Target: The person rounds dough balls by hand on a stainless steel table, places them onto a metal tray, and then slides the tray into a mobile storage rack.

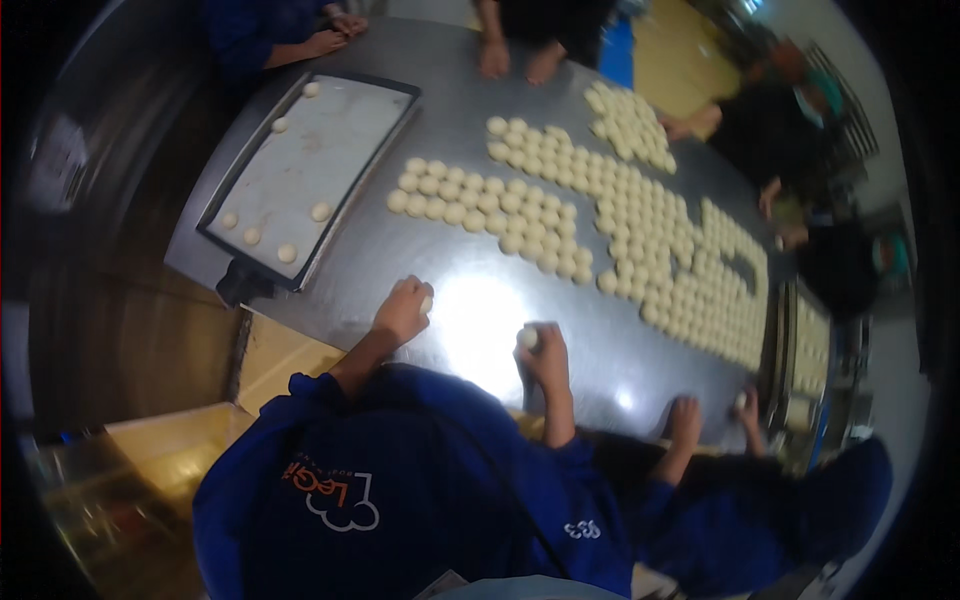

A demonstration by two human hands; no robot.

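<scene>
My left hand [401, 312] is closed around a small ball of pale dough [427, 304], most of it hidden by the fingers. To the right, my right hand [547, 358] grips another dough ball [528, 338], which shows at the fingertips. Both hands are just over the near edge of the steel table [460, 310]. Beyond them lie rows of round dough balls [500, 205], packed side by side. At the left a dark-rimmed tray [350, 185] with a pale lining carries several spaced dough balls [287, 253].
Beside me on the right, a co-worker in blue has two hands at the table edge, one with a dough ball [741, 400]. Other people's hands [494, 58] rest along the far and right edges. A yellow bin [180, 440] stands below at left.
</scene>
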